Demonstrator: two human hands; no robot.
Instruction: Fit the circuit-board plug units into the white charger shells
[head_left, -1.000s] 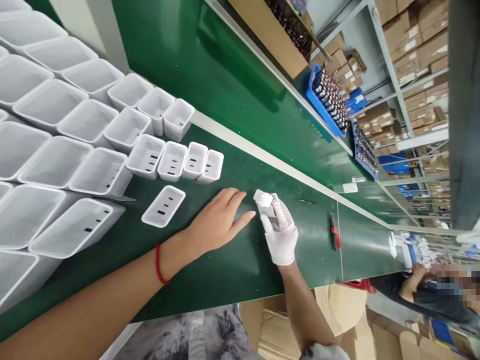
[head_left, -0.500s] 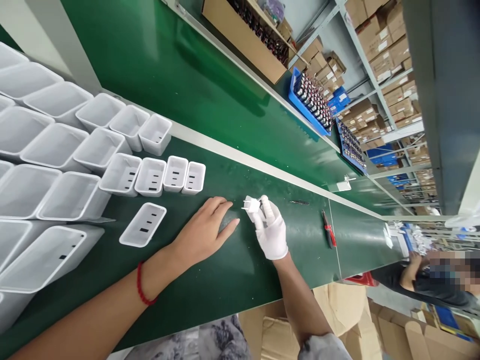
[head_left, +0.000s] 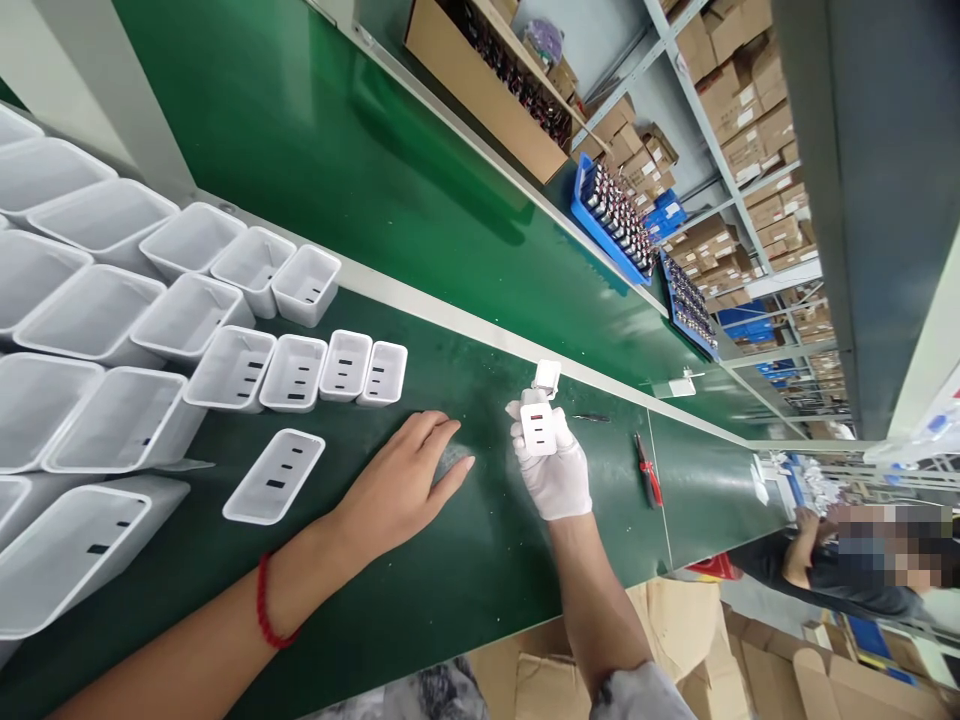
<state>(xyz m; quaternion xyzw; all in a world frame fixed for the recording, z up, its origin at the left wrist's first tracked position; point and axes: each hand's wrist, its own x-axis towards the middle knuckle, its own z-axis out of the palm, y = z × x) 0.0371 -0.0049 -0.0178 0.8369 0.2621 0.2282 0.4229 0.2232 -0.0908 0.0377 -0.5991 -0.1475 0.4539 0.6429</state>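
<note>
My right hand (head_left: pixel 556 478), in a white glove, grips a white plug charger (head_left: pixel 538 441) above the green table. The charger's face with three slots, one of them reddish, is turned toward me. Just beyond the fingers shows a white square piece (head_left: pixel 548 376); whether it is joined to the charger I cannot tell. My left hand (head_left: pixel 394 485) is bare and lies on the table with its fingers stretched out, holding nothing. To its left is a single open white housing (head_left: pixel 259 490) with dark slots in its bottom.
Rows of open white housings (head_left: pixel 105 310) crowd the left side. Red-handled pliers (head_left: pixel 648 470) and a thin dark tool (head_left: pixel 592 417) lie to the right. A blue tray (head_left: pixel 577 205) of parts sits on the ledge behind. A co-worker (head_left: pixel 832 570) is at the far right.
My right hand has turned the charger so that its slotted face shows instead of the prongs, and has shifted slightly right. My left hand stays in place on the table.
</note>
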